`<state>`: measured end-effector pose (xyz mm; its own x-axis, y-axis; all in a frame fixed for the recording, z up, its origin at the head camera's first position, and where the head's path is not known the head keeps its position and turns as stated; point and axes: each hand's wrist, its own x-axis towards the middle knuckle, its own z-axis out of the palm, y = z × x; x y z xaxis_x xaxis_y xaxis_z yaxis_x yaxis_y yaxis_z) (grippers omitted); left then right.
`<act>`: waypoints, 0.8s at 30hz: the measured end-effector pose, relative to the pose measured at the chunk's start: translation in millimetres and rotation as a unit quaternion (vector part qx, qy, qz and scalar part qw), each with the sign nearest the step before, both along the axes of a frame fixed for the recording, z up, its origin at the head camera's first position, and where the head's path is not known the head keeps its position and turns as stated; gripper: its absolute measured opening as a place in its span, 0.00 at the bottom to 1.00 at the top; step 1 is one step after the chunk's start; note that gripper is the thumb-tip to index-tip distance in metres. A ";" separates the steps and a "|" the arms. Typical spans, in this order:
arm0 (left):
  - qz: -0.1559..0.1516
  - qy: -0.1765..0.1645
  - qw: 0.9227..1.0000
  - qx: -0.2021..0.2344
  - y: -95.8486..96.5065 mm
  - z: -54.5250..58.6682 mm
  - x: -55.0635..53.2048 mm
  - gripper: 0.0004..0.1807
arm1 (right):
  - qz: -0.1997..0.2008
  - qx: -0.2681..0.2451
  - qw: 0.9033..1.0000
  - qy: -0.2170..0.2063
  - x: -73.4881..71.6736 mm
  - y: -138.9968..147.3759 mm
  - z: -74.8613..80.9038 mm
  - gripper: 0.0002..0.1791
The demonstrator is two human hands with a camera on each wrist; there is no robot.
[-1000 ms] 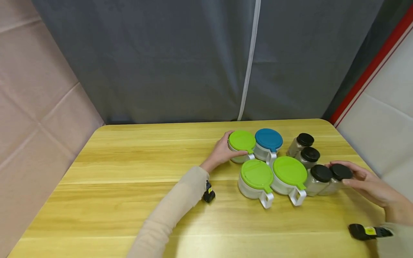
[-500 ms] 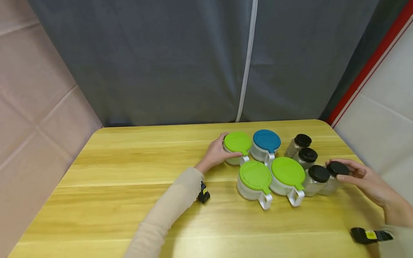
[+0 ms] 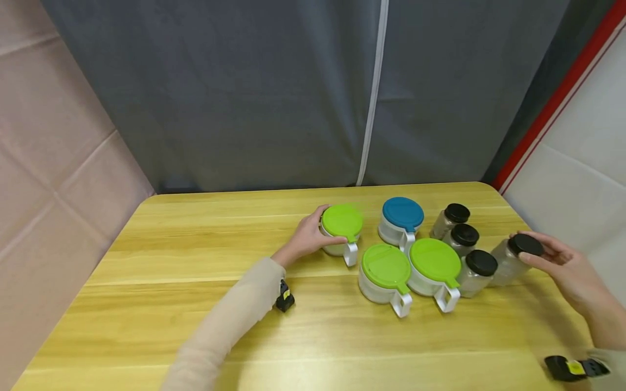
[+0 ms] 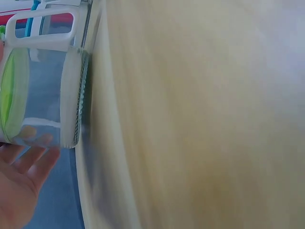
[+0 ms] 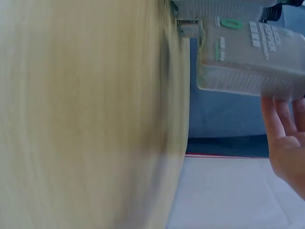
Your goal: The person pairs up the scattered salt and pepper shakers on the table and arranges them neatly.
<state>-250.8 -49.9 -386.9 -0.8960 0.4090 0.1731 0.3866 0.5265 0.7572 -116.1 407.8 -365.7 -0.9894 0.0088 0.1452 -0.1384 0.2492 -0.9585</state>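
My left hand (image 3: 307, 234) grips a round seasoning jar (image 3: 342, 221) with a green lid and a white handle, thumb on the near side. In the left wrist view the clear wall of this jar (image 4: 45, 90) shows, its base close over the wood. On the right, my right hand (image 3: 571, 269) holds a black-capped pepper jar (image 3: 508, 263) between thumb and fingers. Its printed label reads "pepper" in the right wrist view, where the square pepper jar (image 5: 243, 57) is raised off the table and fingers press its side.
Between the hands stand a blue-lidded jar (image 3: 403, 214), a green-lidded jar (image 3: 385, 267) and another green-lidded jar (image 3: 435, 262). Three black-capped jars, the back one (image 3: 456, 213), middle one (image 3: 464, 235) and front one (image 3: 480, 265), line up beside them on the wooden table (image 3: 195, 255).
The left hand has carried its green-lidded jar leftward, away from the blue-lidded one. The right hand has lifted the pepper jar and moved it slightly right, away from its neighbour.
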 end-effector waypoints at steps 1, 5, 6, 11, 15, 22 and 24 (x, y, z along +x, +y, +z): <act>-0.002 0.002 1.000 0.001 -4.1 0.5 0.9 0.50 | -0.024 0.024 0.999 -0.007 0.7 -0.7 1.6 0.26; -0.002 0.002 1.000 0.007 -21.0 2.1 4.9 0.49 | -0.064 0.090 0.994 -0.014 3.4 -4.0 9.6 0.25; -0.002 0.000 1.000 0.008 -25.3 2.9 6.0 0.48 | -0.067 0.095 0.993 -0.014 4.1 -5.0 11.7 0.25; 0.000 -0.021 1.000 0.012 -47.2 9.5 14.0 0.48 | -0.072 0.125 0.989 -0.018 8.1 -8.8 22.3 0.25; -0.002 -0.033 0.999 0.014 -65.3 17.0 20.8 0.48 | -0.073 0.139 0.988 -0.015 9.6 -10.1 29.7 0.24; -0.018 -0.043 0.999 0.022 -98.9 28.3 28.2 0.48 | -0.066 0.137 0.988 0.007 7.6 -12.3 42.2 0.25; -0.025 -0.047 0.998 0.021 -108.7 30.9 29.3 0.47 | -0.065 0.135 0.989 0.012 6.1 -12.5 46.8 0.25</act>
